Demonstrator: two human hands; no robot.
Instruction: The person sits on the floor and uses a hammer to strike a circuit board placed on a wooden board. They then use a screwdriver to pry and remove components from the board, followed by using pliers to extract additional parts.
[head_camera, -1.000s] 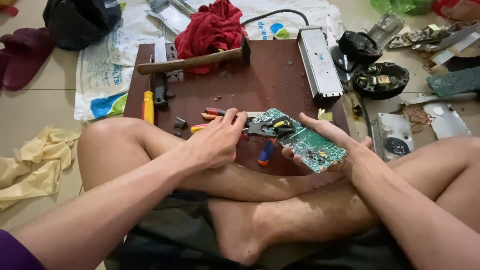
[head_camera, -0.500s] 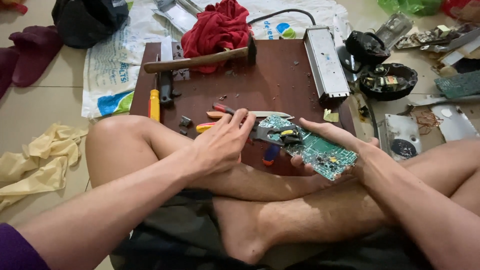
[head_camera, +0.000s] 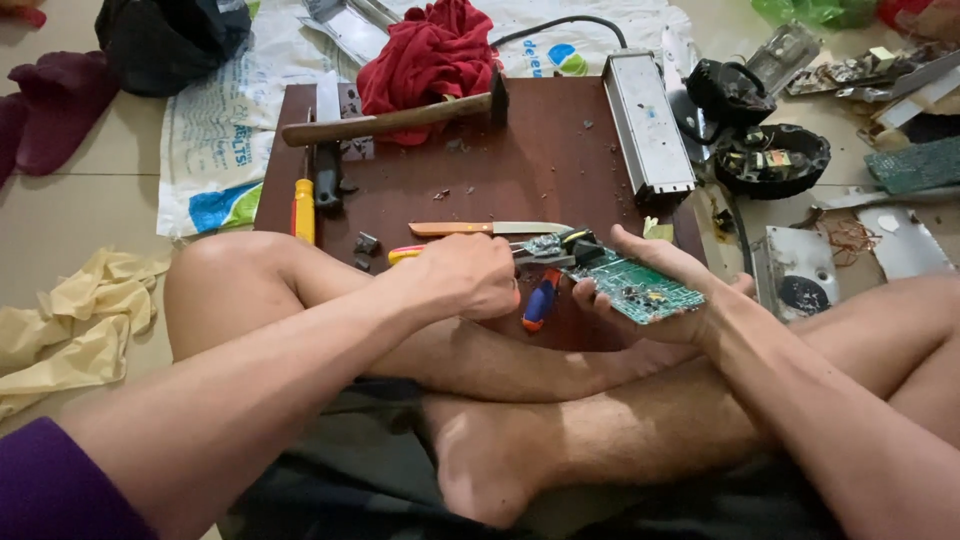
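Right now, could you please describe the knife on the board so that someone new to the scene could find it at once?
Start at the dark brown wooden board on the floor. Near its front edge, just beyond the left hand, lies the knife, flat, blade pointing right. Unlike the hammer at the far edge or the yellow screwdriver at the left, it has a pale wooden handle and a thin steel blade.

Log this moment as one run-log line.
left hand: grips pliers | right hand: holds green circuit board | pliers' tip at board edge | knife on brown board
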